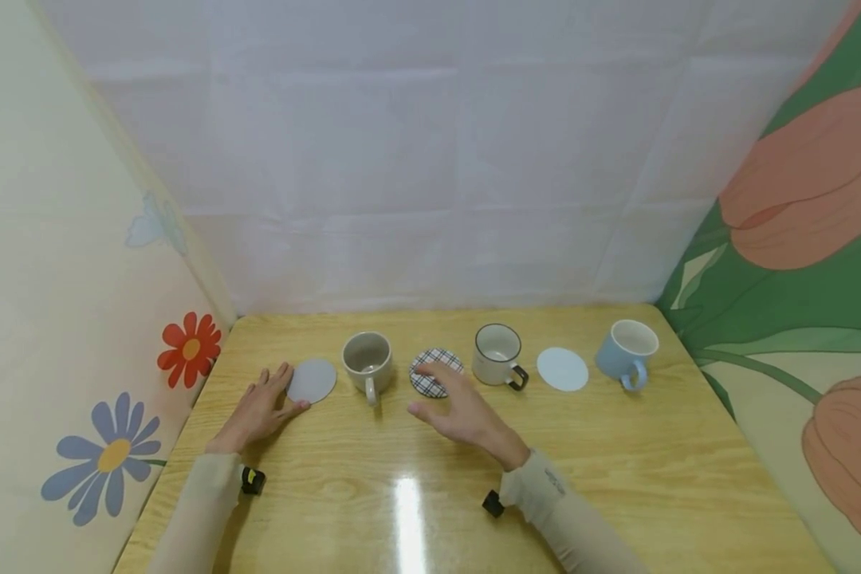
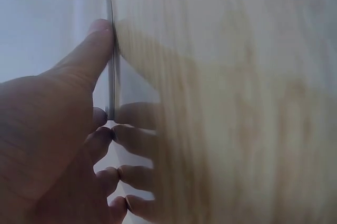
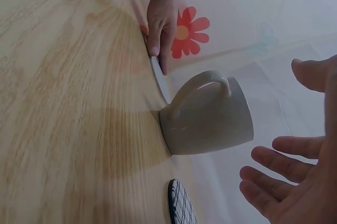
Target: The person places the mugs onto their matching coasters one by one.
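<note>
My left hand (image 1: pixel 260 406) is at a round grey coaster (image 1: pixel 312 381) lying flat on the table, with thumb and index finger on its rim; the other fingertips rest on the tabletop. In the left wrist view the coaster (image 2: pixel 111 61) appears edge-on under the thumb. To its right stands an upright grey mug (image 1: pixel 368 363), handle toward me. My right hand (image 1: pixel 462 410) hovers, thumb apart from the fingers and nothing in it, partly covering a plaid coaster (image 1: pixel 430 388). In the right wrist view, a space separates that hand (image 3: pixel 300 182) from the mug (image 3: pixel 208 121).
A white mug with black rim and handle (image 1: pixel 497 355), a pale round coaster (image 1: pixel 563 369) and a light blue mug (image 1: pixel 620 355) continue the row rightward. A white cloth wall (image 1: pixel 430 199) rises behind the wooden table (image 1: pixel 359 494); flowered sheets hang on both sides.
</note>
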### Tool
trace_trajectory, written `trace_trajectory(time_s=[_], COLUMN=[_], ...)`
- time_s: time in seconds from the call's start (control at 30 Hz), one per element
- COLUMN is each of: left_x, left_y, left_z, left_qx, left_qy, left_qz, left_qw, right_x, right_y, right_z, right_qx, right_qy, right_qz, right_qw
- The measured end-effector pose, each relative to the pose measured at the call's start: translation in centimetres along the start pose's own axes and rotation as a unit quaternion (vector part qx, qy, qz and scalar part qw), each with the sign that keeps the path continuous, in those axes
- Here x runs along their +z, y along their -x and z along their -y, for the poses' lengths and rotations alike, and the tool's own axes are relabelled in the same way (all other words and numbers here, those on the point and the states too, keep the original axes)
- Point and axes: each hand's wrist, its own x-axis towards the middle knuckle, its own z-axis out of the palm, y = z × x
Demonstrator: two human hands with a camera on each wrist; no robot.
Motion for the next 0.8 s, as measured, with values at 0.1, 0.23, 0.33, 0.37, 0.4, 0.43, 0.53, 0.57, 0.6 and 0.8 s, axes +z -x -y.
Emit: trace_trajectory(time_s=[0.1,0.23,0.33,0.37,0.4,0.43,0.53,0.57,0.6,0.8], left_x=[0.1,0.3,0.4,0.4,0.4,0.4,0.3,0.3,0.4,0.5], left_y=[0.1,0.1,0.0,0.0,0.0,0.0,-0.2,-0.2,-0.3,-0.5], left_z=[0.0,0.2,0.4,0.4,0.5,0.5,0.5,0.6,0.6,1.0], left_qx=[0.004,0.005,0.003,0.002,0.000,-0.003,-0.009,-0.010,-0.011,-0.017], left_qy=[-0.003,0.001,0.002,0.003,0.002,0.002,0.007,0.008,0.011,0.019], left_qz=[-0.007,-0.013,-0.013,-0.012,-0.011,-0.009,-0.001,0.002,0.004,0.012], left_qw=[1.0000,0.9999,0.9999,0.9999,0.9999,1.0000,0.9999,0.9999,0.9999,0.9996], right_x=[0.3,0.5,0.7,0.7,0.8,0.9,1.1,1.1,1.2,1.7], right_y=[-0.1,-0.2,-0.3,-0.3,-0.3,-0.4,-0.5,-0.5,-0.6,-0.9], right_z=[0.1,0.1,0.2,0.2,0.2,0.2,0.2,0.2,0.2,0.1], right_qx=[0.002,0.004,0.004,0.002,0.000,-0.001,-0.005,-0.005,-0.005,0.000], right_qy=[-0.006,-0.013,-0.014,-0.013,-0.013,-0.014,-0.014,-0.013,-0.015,-0.017], right_qz=[0.002,0.003,0.005,0.005,0.006,0.006,0.006,0.006,0.006,0.015], right_qw=[1.0000,0.9999,0.9999,0.9999,0.9999,0.9999,0.9999,0.9999,0.9999,0.9997])
